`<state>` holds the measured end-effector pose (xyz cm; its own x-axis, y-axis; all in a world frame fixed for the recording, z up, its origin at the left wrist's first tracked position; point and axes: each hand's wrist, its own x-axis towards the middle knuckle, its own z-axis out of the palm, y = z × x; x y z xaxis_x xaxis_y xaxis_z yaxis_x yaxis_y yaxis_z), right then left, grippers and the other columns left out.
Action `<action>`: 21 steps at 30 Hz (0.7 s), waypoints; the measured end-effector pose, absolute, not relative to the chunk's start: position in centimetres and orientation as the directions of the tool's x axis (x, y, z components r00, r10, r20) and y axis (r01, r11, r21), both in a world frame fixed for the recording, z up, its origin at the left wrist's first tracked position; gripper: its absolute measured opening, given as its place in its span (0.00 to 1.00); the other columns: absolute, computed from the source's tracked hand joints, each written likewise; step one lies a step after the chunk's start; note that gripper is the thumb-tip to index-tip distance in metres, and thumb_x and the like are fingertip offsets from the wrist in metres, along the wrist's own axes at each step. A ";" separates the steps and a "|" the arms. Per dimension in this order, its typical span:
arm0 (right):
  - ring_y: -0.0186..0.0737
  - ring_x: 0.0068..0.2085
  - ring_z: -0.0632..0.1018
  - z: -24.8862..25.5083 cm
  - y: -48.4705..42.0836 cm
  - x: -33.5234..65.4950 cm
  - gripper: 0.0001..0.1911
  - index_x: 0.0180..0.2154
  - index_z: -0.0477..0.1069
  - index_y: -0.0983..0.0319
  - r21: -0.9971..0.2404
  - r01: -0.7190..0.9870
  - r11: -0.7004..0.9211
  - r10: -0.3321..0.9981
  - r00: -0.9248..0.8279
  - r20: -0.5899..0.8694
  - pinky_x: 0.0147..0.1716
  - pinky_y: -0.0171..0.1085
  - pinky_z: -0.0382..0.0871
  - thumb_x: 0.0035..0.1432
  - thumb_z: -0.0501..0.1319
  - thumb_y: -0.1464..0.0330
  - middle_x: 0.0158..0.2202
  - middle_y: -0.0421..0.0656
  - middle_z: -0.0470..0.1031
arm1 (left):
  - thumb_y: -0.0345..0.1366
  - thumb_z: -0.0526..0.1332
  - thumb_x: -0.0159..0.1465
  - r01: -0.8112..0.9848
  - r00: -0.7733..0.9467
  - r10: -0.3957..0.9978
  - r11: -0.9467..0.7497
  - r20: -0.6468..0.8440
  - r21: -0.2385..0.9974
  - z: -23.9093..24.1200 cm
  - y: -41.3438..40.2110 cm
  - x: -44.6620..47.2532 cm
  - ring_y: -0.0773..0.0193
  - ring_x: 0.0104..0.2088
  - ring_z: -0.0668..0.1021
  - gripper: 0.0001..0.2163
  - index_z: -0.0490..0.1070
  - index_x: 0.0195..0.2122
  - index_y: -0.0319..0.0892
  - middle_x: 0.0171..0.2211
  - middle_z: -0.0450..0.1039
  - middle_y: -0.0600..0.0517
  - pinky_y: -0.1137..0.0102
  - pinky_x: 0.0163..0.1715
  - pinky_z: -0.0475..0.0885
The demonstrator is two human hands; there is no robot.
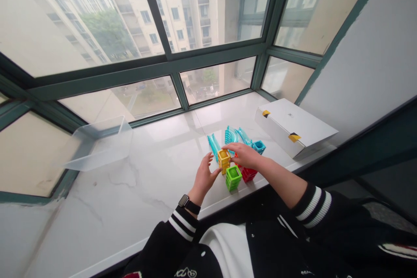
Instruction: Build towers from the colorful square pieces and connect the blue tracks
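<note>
A stack of yellow open-framed plastic blocks (pixel 224 166) stands upright near the front edge of the sill. My right hand (pixel 246 155) reaches over from the right, its fingers curled round the top and side of the yellow stack. On the other side is my left hand (pixel 204 176), fingers apart and thumb close to the yellow blocks. Just in front stands a green block stack (pixel 233 178). Red blocks (pixel 249 174) sit beside it, partly hidden under my right hand. Behind my hands lie clear blue track pieces (pixel 213 144) and a blue block stack (pixel 259 146).
A white box (pixel 295 124) with yellow-and-black tabs lies at the right by the wall. An empty translucent plastic bin (pixel 107 154) rests at the left against the window. Green-framed windows (pixel 215 56) border the marble-patterned sill (pixel 146 182).
</note>
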<state>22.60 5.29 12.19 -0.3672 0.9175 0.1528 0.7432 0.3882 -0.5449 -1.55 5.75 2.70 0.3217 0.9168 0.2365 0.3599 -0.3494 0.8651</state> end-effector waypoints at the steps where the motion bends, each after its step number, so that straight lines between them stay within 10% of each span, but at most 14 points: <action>1: 0.53 0.60 0.79 12.2 5.3 22.6 0.32 0.61 0.76 0.56 -0.543 0.745 0.386 0.918 -0.368 0.148 0.62 0.52 0.73 0.55 0.71 0.77 0.60 0.49 0.80 | 0.40 0.72 0.64 0.374 0.297 0.921 -0.354 0.250 0.857 2.4 5.8 -2.3 0.50 0.61 0.78 0.34 0.60 0.68 0.49 0.63 0.72 0.40 0.51 0.58 0.77; 8: 0.52 0.64 0.76 13.2 5.1 23.3 0.38 0.67 0.70 0.55 -0.536 0.719 0.441 0.892 -0.415 0.176 0.65 0.56 0.70 0.55 0.65 0.79 0.64 0.50 0.75 | 0.45 0.61 0.71 0.586 0.164 0.949 -0.313 0.269 0.748 -0.2 5.4 -9.6 0.48 0.61 0.77 0.25 0.62 0.66 0.44 0.60 0.73 0.39 0.46 0.62 0.72; 15: 0.46 0.53 0.80 19.5 0.9 20.5 0.23 0.50 0.78 0.56 -0.498 0.552 0.669 0.682 -0.190 0.706 0.57 0.51 0.77 0.60 0.56 0.82 0.48 0.45 0.81 | 0.44 0.59 0.71 0.737 0.136 0.951 -0.285 0.279 0.613 -4.9 1.3 -15.3 0.45 0.61 0.76 0.21 0.67 0.63 0.41 0.58 0.74 0.40 0.46 0.63 0.72; 21: 0.44 0.47 0.80 19.1 -3.5 13.1 0.17 0.52 0.75 0.56 -0.486 0.349 0.801 0.587 -0.301 0.752 0.49 0.44 0.79 0.64 0.61 0.76 0.45 0.45 0.80 | 0.41 0.57 0.73 0.867 0.190 0.922 -0.318 0.336 0.383 -7.0 -2.2 -14.4 0.42 0.69 0.68 0.18 0.71 0.61 0.42 0.66 0.69 0.39 0.41 0.69 0.62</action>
